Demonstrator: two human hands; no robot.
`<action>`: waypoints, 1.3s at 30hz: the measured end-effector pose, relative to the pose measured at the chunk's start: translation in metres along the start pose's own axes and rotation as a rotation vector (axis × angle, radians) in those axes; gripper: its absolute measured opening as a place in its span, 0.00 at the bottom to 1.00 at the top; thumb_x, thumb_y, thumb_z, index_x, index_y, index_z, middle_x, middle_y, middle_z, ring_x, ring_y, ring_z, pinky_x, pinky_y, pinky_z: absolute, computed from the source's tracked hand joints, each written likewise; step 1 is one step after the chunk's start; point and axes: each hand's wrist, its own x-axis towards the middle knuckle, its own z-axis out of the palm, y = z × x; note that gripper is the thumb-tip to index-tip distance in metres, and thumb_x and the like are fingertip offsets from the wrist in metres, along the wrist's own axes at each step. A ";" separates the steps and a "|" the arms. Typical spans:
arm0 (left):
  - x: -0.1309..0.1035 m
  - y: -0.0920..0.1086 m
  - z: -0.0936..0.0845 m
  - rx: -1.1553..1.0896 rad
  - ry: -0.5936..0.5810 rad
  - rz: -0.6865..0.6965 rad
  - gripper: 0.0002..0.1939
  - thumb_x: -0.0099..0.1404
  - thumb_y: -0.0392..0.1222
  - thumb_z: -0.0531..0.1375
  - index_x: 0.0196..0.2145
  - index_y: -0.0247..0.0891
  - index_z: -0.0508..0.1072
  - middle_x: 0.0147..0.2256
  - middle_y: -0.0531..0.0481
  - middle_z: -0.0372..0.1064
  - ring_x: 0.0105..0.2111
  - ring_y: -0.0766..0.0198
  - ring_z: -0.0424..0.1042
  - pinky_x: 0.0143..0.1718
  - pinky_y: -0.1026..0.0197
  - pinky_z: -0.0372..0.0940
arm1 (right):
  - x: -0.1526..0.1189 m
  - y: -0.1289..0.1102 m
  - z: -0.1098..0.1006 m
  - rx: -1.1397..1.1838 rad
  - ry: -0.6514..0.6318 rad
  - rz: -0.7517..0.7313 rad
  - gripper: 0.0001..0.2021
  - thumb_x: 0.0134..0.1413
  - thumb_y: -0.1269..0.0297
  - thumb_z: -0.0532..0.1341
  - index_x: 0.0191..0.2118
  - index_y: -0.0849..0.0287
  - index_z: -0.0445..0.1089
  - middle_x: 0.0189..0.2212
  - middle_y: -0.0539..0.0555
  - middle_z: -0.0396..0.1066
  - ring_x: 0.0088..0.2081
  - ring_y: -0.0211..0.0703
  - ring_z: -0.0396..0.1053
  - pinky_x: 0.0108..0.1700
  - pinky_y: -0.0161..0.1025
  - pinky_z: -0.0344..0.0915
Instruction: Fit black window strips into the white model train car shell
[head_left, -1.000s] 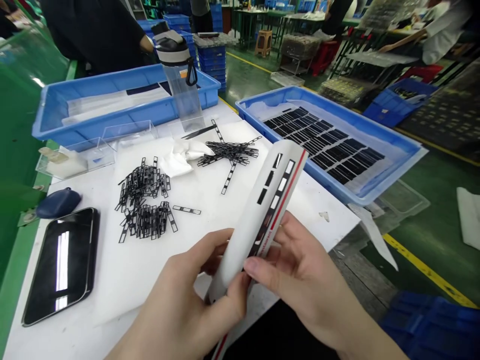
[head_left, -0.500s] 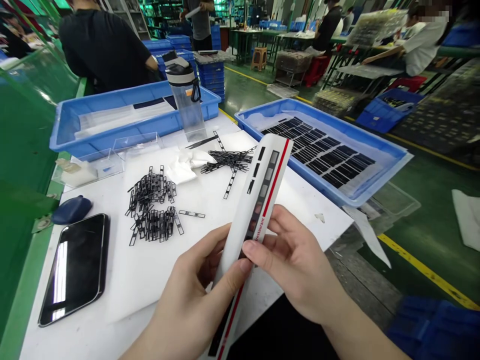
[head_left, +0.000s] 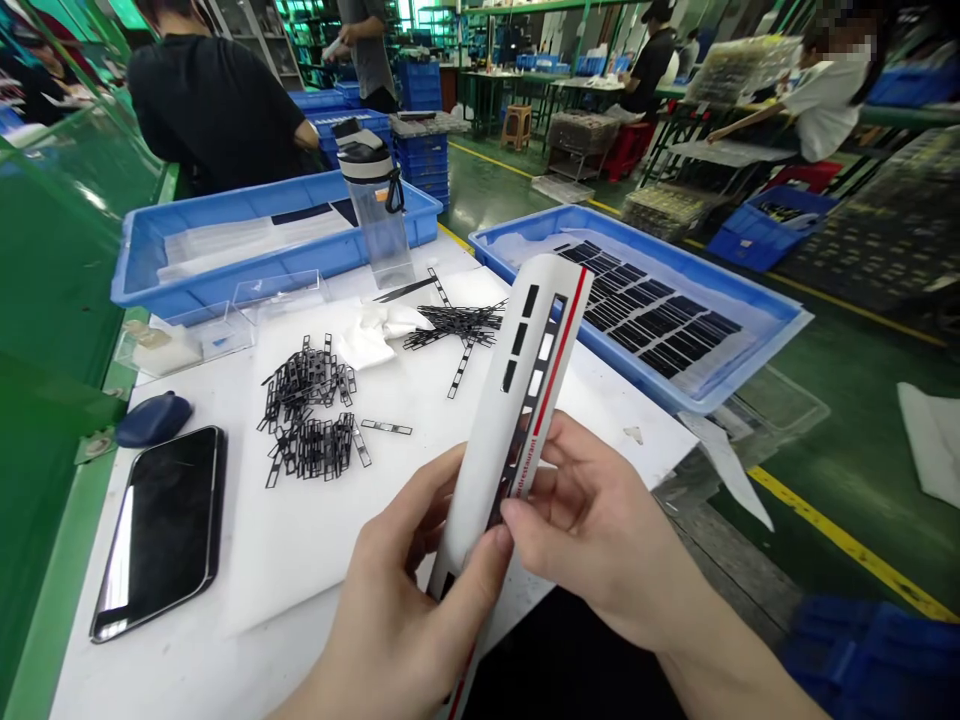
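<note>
Both my hands hold a long white model train shell (head_left: 517, 400) with a red stripe and black window openings, tilted up and away from me. My left hand (head_left: 405, 610) grips its lower left side, thumb on the top face. My right hand (head_left: 600, 530) holds the right side, thumb pressing near the windows. On the white table (head_left: 315, 530) lie a pile of small black window strips (head_left: 311, 415), a second pile of black strips (head_left: 454, 322) farther back, and one loose strip (head_left: 385, 427).
A black phone (head_left: 161, 530) and a dark blue pouch (head_left: 154, 418) lie at the left. A blue tray (head_left: 255, 235) and a clear bottle (head_left: 379, 205) stand at the back. Another blue tray with black parts (head_left: 645, 310) sits right. People work behind.
The shell has tipped slightly more upright and turned a little in my hands. My view has shifted, so the table items sit a bit farther right and lower.
</note>
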 end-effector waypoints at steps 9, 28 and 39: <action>-0.001 -0.008 0.004 0.031 0.011 0.069 0.24 0.74 0.39 0.61 0.64 0.56 0.69 0.62 0.55 0.73 0.62 0.56 0.72 0.64 0.59 0.67 | -0.002 0.001 0.000 -0.049 0.015 -0.014 0.11 0.65 0.76 0.60 0.46 0.51 0.69 0.46 0.51 0.76 0.38 0.40 0.75 0.41 0.39 0.74; -0.006 -0.012 0.002 0.226 0.170 0.292 0.33 0.66 0.29 0.62 0.66 0.50 0.66 0.53 0.53 0.79 0.45 0.59 0.82 0.51 0.63 0.76 | -0.001 0.005 -0.008 0.044 -0.053 -0.078 0.08 0.61 0.68 0.69 0.45 0.53 0.76 0.40 0.52 0.79 0.42 0.46 0.78 0.48 0.44 0.76; -0.004 -0.011 0.001 0.232 0.181 0.258 0.24 0.71 0.34 0.59 0.62 0.54 0.71 0.49 0.55 0.81 0.42 0.63 0.82 0.47 0.67 0.75 | 0.001 0.016 0.007 -0.049 0.081 -0.120 0.11 0.58 0.76 0.64 0.42 0.51 0.72 0.36 0.47 0.74 0.36 0.36 0.71 0.42 0.32 0.71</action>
